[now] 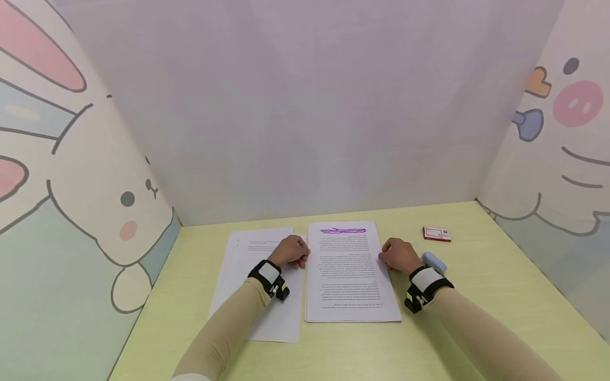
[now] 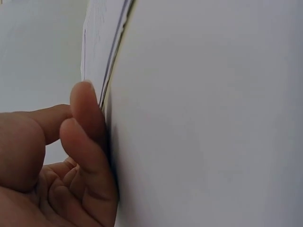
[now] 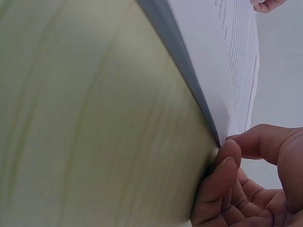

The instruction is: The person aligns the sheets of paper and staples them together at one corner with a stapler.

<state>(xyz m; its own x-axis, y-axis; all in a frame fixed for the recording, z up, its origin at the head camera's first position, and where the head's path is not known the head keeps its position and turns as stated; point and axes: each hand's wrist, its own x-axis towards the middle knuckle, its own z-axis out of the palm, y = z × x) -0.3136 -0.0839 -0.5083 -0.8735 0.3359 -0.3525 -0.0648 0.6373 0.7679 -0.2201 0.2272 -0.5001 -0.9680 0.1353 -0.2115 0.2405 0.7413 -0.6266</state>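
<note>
Both hands, left (image 1: 290, 251) and right (image 1: 399, 255), at printed stack (image 1: 350, 286) edges.

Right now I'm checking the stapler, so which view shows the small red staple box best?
The head view: the red staple box lies whole on the table, beyond the right hand. Neither wrist view shows it; both show only paper edges and fingers.

On the table (image 1: 476, 296): stack (image 1: 350, 275) in the middle, sheets (image 1: 257, 286) just left of it, slightly overlapped by its edge. Left hand (image 1: 290, 251) on the sheets, touching the stack's left edge; right hand (image 1: 399, 255) at the stack's right edge. Box (image 1: 436, 233) farther right, toward the back wall. Stapler (image 1: 434, 261) just behind the right wrist.
</note>
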